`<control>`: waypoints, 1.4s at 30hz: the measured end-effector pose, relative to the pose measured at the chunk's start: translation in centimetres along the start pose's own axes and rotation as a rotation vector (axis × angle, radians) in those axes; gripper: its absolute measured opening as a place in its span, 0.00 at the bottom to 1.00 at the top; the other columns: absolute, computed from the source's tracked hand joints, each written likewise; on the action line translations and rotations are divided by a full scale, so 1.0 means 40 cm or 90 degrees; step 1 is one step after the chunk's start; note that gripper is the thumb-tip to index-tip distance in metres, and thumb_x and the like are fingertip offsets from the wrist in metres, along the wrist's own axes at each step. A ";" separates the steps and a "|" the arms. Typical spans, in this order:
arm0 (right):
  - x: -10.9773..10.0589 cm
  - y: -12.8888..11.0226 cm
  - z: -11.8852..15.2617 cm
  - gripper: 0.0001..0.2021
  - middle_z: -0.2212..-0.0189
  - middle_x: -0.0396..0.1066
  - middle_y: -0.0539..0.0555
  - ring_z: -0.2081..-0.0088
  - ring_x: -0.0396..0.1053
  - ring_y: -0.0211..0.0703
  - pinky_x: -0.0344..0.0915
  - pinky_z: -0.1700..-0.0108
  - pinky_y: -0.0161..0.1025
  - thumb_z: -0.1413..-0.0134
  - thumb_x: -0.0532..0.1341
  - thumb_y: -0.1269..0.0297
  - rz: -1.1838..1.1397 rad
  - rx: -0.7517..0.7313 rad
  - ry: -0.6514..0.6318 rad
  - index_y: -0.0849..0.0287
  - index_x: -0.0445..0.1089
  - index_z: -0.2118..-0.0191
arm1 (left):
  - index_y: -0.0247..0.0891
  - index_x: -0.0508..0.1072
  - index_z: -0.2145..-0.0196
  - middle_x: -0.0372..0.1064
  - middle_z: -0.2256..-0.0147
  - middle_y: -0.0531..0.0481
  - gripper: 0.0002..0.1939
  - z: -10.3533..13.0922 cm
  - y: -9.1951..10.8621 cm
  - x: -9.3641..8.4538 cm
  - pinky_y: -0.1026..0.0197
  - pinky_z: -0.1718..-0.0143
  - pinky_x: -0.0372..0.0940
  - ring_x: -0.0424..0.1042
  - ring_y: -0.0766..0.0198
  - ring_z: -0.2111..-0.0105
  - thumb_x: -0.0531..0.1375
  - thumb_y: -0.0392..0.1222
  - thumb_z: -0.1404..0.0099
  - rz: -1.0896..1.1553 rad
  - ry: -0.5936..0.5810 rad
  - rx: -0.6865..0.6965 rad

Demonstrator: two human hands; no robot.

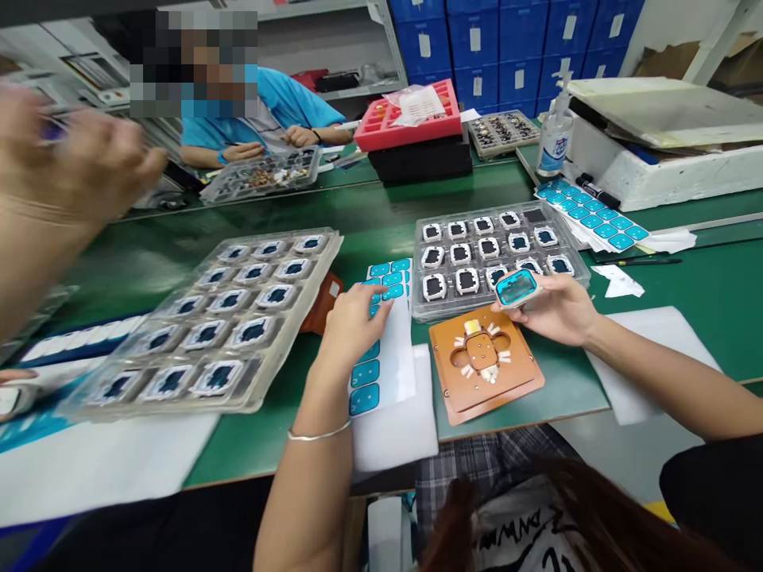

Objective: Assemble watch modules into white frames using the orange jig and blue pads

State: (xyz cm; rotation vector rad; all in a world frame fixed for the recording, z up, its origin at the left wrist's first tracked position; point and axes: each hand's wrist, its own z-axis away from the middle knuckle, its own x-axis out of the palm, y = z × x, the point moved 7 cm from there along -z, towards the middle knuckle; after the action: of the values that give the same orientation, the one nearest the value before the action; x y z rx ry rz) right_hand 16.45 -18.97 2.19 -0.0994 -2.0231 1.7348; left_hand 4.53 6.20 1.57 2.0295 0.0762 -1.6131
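My right hand (557,306) grips a white-edged watch case (517,287) with a shiny blue film on its face, held just above a brown jig plate (447,389). My left hand (356,318), a silver bangle at its wrist, lies on a white sheet of blue stickers (393,357). Its fingers are apart, with the fingertips touching the upper stickers; I see nothing lifted between them. Behind my right hand, a clear tray (420,306) carries several white watch cases with dark centres. The brown plate has a rounded central block with small pale pads around it.
A larger tray (325,290) of watch cases stands tilted at the left. There a co-worker's blurred hand (71,159) is raised. Another person in a blue shirt (298,95) works across the bench. A pump bottle (554,143), foam box (656,179) and more blue stickers (587,210) sit at right.
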 end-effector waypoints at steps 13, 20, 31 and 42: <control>-0.219 -0.151 -0.047 0.24 0.62 0.76 0.55 0.66 0.70 0.45 0.67 0.64 0.42 0.54 0.62 0.51 0.580 -0.184 0.275 0.56 0.71 0.51 | 0.49 0.63 0.46 0.48 0.38 0.39 0.38 0.034 -0.015 0.043 0.33 0.46 0.54 0.49 0.32 0.40 0.63 0.65 0.51 -0.128 -0.252 -0.086; -0.377 -0.208 -0.178 0.20 0.60 0.79 0.58 0.58 0.71 0.56 0.65 0.58 0.45 0.47 0.59 0.60 1.211 -0.020 0.248 0.58 0.75 0.49 | 0.44 0.72 0.62 0.57 0.45 0.43 0.32 0.041 -0.063 0.024 0.43 0.47 0.61 0.57 0.39 0.44 0.67 0.67 0.59 -0.110 -0.277 -0.085; -0.317 -0.120 -0.248 0.22 0.52 0.76 0.61 0.51 0.66 0.63 0.63 0.54 0.54 0.40 0.54 0.57 1.217 -0.052 0.056 0.60 0.72 0.45 | 0.43 0.74 0.69 0.57 0.42 0.45 0.26 0.046 -0.067 0.041 0.41 0.45 0.58 0.54 0.38 0.43 0.68 0.65 0.59 -0.091 -0.314 -0.068; -0.339 -0.145 -0.272 0.15 0.64 0.77 0.56 0.63 0.72 0.51 0.65 0.59 0.45 0.46 0.62 0.61 1.084 -0.104 0.059 0.56 0.72 0.52 | 0.41 0.70 0.71 0.59 0.48 0.43 0.22 0.044 -0.050 0.036 0.43 0.49 0.58 0.57 0.39 0.47 0.71 0.54 0.61 -0.091 -0.316 -0.063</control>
State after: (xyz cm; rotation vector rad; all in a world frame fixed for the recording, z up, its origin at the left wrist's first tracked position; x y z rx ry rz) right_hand 34.16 -14.90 4.59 -2.4232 -1.9229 2.0963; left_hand 2.63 6.72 -0.72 1.5291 0.1172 -2.1120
